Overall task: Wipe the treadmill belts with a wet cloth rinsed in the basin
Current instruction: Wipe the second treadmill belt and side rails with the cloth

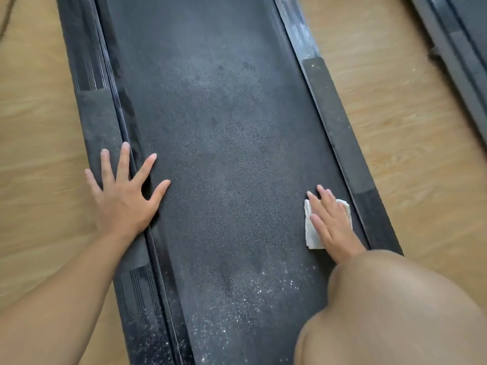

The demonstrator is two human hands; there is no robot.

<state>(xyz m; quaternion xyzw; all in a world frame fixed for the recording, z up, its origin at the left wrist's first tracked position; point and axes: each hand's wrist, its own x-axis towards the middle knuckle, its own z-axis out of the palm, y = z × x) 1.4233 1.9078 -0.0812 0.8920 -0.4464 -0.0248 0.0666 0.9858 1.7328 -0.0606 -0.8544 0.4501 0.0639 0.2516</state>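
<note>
A pale wood floor [39, 114] carries a black treadmill [334, 114] whose dusty belt [224, 154] runs up the middle. The left hand [123, 196] lies flat, fingers spread and straight, across the left side rail [97, 114] and the belt's edge, holding nothing. The right hand [332, 222] presses a small white cloth [312, 239] flat on the belt near its right edge, fingers seemingly straight over it, though blur softens them; a bare knee [395, 299] rises just below.

A light brown wooden floor [395, 114] is showing on both sides, with grain lines running along its boards. Soft light is shining on it. A thin dark cord [4, 19] is lying at the top left. Another dark frame [456, 48] is sitting at the top right.
</note>
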